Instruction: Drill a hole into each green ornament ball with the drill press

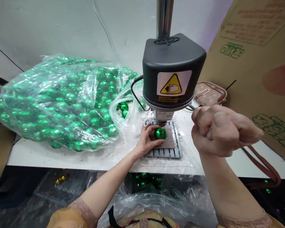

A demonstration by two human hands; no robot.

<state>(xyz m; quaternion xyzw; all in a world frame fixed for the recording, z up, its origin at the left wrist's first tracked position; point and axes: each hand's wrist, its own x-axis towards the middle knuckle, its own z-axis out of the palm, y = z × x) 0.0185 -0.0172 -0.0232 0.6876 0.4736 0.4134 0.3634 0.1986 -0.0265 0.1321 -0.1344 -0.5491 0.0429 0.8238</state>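
Note:
Under the black drill press head [173,68], a shiny green ball [161,133] rests on a flat square pad [169,143] over the slotted metal base [165,153]. My left hand [148,141] grips the ball's left side between thumb and fingers, and a ring shows on one finger. The drill's lower end meets the top of the ball. My right hand [224,129] is closed in a fist to the right of the machine, at the end of a thin metal lever [192,107]; whatever lies inside the fist is hidden.
A large clear bag of green balls [59,104] fills the left of the white table [85,161]. A small brown-trimmed bag [210,93] and its strap lie at the right, before a big cardboard box [258,72]. More green balls [147,181] show below the table edge.

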